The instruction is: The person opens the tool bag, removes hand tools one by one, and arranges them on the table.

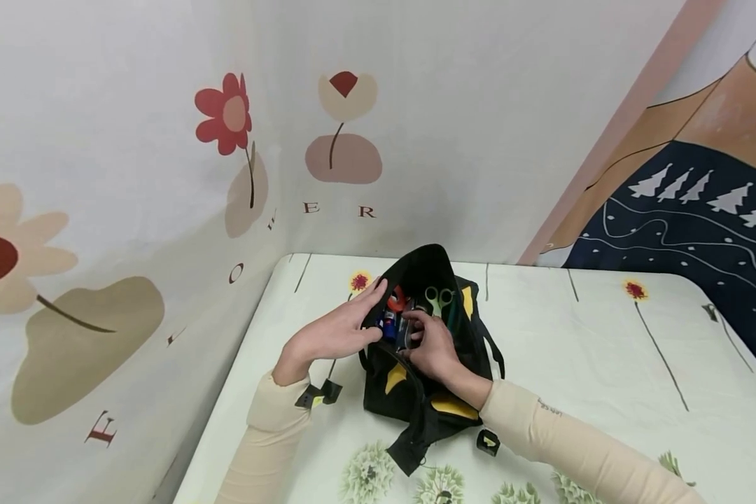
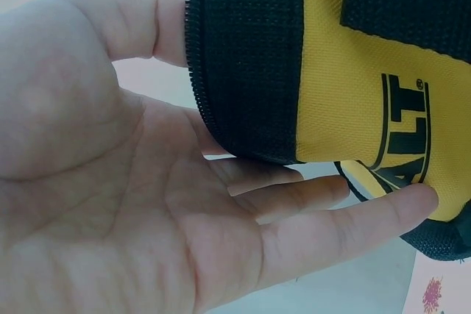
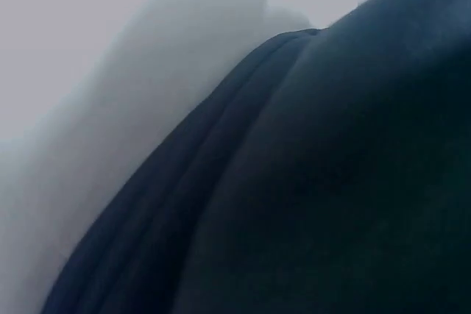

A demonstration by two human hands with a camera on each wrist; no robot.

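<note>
A black and yellow tool bag (image 1: 390,395) stands unzipped on the table, its mouth gaping. My left hand (image 1: 337,336) holds the bag's left rim, thumb on the inside and nearly straight fingers along the yellow outer side, as the left wrist view shows. Down in the bag, my right hand (image 1: 435,350) has curled fingers and thumb at the two ends of a dark, glossy item (image 1: 404,334) whose kind cannot be made out. Beside it are a blue cylindrical thing (image 1: 389,326), a red-orange ring-shaped thing (image 1: 396,299) and green-handled scissors (image 1: 439,298). Dark fabric (image 3: 316,204) fills much of the right wrist view.
The table (image 1: 573,350) has a white cloth printed with flowers. A black strap (image 1: 409,448) trails from the bag's front. Printed curtains (image 1: 447,140) hang behind and to the left, close to the table's edges. A small black block (image 1: 488,442) sits by the right cuff.
</note>
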